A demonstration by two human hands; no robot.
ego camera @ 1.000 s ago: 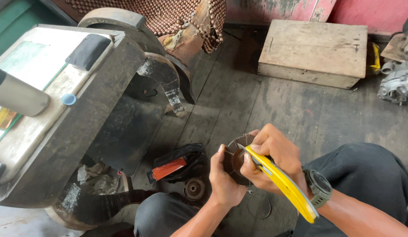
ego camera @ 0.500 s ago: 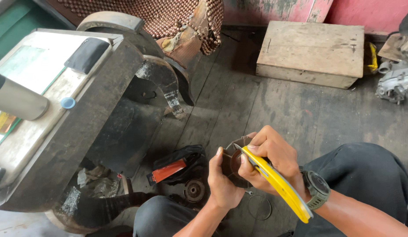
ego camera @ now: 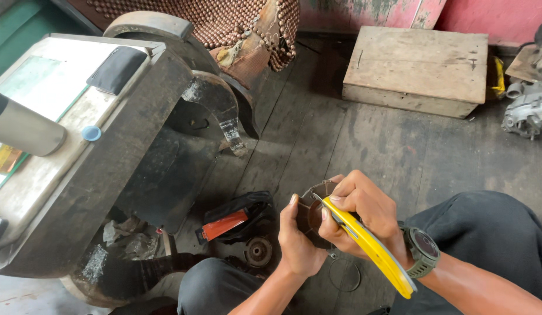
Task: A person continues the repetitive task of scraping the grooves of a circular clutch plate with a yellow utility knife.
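My left hand (ego camera: pixel 297 242) grips a dark round metal part (ego camera: pixel 313 211) low in the head view, thumb up along its left side. My right hand (ego camera: pixel 361 213) holds a yellow-handled tool (ego camera: pixel 373 251), its tip pressed against the top of the round part. The handle runs down and right past a watch (ego camera: pixel 421 252) on my right wrist. Both hands hover over a dark plank floor between my knees in black trousers.
A black pouch with a red-orange tool (ego camera: pixel 233 223) lies left of my hands, beside a small round disc (ego camera: pixel 258 251) and a thin ring (ego camera: pixel 345 274). A heavy wooden desk (ego camera: pixel 96 163) fills the left. A wooden box (ego camera: pixel 420 69) and a grey engine part (ego camera: pixel 527 111) sit far right.
The hands stay together on the round part, shifting slightly as the yellow tool works at its edge. Nothing else has moved.
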